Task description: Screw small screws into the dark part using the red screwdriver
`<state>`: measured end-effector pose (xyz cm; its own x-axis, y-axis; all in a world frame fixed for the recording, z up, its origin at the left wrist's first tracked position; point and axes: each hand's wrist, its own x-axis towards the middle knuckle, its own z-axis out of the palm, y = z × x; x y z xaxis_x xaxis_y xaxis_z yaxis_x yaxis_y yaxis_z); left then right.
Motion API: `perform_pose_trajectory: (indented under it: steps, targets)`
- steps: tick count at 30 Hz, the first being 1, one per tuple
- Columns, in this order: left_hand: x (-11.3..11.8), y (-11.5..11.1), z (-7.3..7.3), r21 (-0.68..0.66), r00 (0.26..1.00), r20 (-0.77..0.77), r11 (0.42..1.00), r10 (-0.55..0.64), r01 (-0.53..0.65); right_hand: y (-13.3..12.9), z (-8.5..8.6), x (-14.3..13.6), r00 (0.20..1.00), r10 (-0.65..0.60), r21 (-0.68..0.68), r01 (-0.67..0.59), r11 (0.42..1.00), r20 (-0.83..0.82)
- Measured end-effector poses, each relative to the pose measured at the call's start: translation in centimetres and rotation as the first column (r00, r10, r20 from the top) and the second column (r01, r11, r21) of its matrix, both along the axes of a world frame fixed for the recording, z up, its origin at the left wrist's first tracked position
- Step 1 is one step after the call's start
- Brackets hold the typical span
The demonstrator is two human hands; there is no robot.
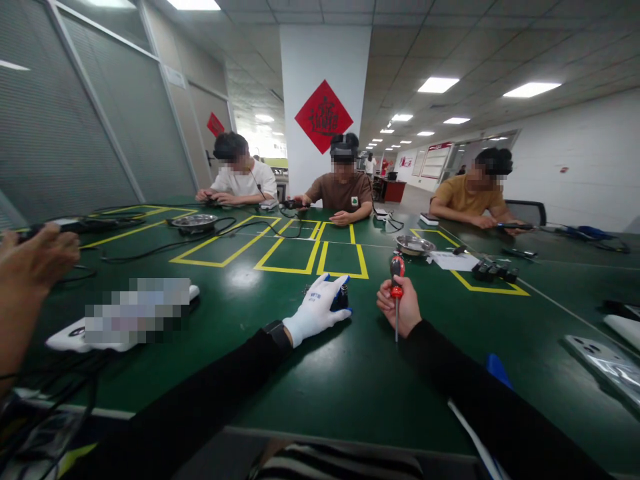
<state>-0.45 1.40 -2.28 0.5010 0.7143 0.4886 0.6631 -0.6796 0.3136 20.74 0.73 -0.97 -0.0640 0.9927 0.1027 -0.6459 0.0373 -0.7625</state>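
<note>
Left hand [320,310], in a white glove with blue fingertips, is on a small black part [341,298] on the green table [300,373]. Right hand [400,303], bare, grips a red-and-black screwdriver [397,277], shaft pointing down! Across the table, yellow tape [287,270] marks out boxes, a metal bowl [415,245] sits to the right, and three people wearing head gear lean in.

Upright red-black screwdriver [397,280], shaft down

Left hand [316,309]: white-gloved, reaching forward, fingers [338,283] and thumb [341,316] curved apart
Left wrist [288,333]: dark band [277,335]
Right hand [404,305]: bare, upright, fingers curled in
Forearms [215,383]: black-sleeved, stretched forward, angled inward
</note>
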Motion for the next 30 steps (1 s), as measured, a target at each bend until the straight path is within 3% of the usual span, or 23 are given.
perform_pose_trajectory:
  steps: [5, 7, 8, 10, 12, 14, 16, 18, 21, 25, 30]
  targets:
    - [-0.8, -0.1, 1.3, -0.023, 0.990, 0.010, 0.989, -0.144, 0.144, 0.0, 0.2, 0.3, 0.988, -0.141, 0.089, 0.146, 0.985, -0.065]
    - [-1.7, 0.2, 1.9, 0.013, 0.987, 0.082, 0.990, -0.142, 0.141, 0.0, 0.4, 0.5, 0.983, -0.178, 0.098, 0.182, 0.978, -0.053]
    - [-2.2, 0.7, 2.0, 0.043, 0.985, 0.142, 0.995, -0.099, 0.094, 0.0, 0.4, 0.5, 0.979, -0.202, 0.097, 0.205, 0.974, -0.039]
    - [-3.4, 2.2, 1.7, 0.085, 0.956, 0.280, 0.990, 0.085, -0.113, 0.1, 0.6, 0.5, 0.959, -0.285, 0.098, 0.283, 0.954, 0.000]
    - [-4.8, 4.2, 0.8, 0.059, 0.879, 0.355, 0.931, 0.317, -0.360, 0.3, 0.8, 0.4, 0.913, -0.406, 0.110, 0.400, 0.910, 0.041]
    - [-6.0, 6.2, -0.3, 0.009, 0.826, 0.320, 0.870, 0.464, -0.492, 0.4, 0.9, 0.2, 0.860, -0.507, 0.130, 0.496, 0.858, 0.066]
    - [-6.9, 7.6, -1.4, -0.046, 0.814, 0.234, 0.842, 0.532, -0.537, 0.5, 1.0, 0.1, 0.832, -0.550, 0.161, 0.534, 0.830, 0.075]
    - [-7.3, 8.2, -2.0, -0.089, 0.814, 0.176, 0.833, 0.553, -0.546, 0.5, 1.0, -0.1, 0.838, -0.537, 0.199, 0.513, 0.835, 0.093]
    - [-7.3, 8.0, -2.3, -0.144, 0.820, 0.156, 0.834, 0.551, -0.533, 0.3, 0.7, -0.2, 0.881, -0.443, 0.201, 0.409, 0.890, 0.165]
    - [-7.2, 7.2, -2.0, -0.203, 0.834, 0.082, 0.828, 0.546, -0.523, 0.1, -0.1, -0.4, 0.925, -0.277, 0.116, 0.254, 0.960, 0.262]
    - [-6.9, 7.2, -2.0, -0.165, 0.862, -0.095, 0.846, 0.498, -0.507, -0.2, -0.2, -0.6, 0.940, -0.097, -0.007, 0.105, 0.994, 0.327]
